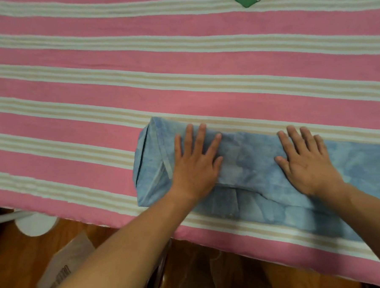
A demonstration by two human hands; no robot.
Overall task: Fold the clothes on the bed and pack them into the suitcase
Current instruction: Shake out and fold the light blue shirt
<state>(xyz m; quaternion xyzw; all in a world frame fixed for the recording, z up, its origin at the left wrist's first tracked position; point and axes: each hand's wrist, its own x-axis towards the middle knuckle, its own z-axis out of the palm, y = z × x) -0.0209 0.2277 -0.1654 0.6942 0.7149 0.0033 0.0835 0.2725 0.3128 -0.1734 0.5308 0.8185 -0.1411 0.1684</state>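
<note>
Pale blue mottled garment (pixel 258 162), folded lengthwise into a long narrow band, lying flat near the bed's (pixel 136 58) front edge and running off to the right. Left end squared, seams and a hem showing; small button visible on a lower layer. Pink-and-cream striped cover beneath.

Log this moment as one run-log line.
stage: folding | left hand: flat on blue garment | right hand: flat on it | bed: striped | suitcase: unseen
</note>
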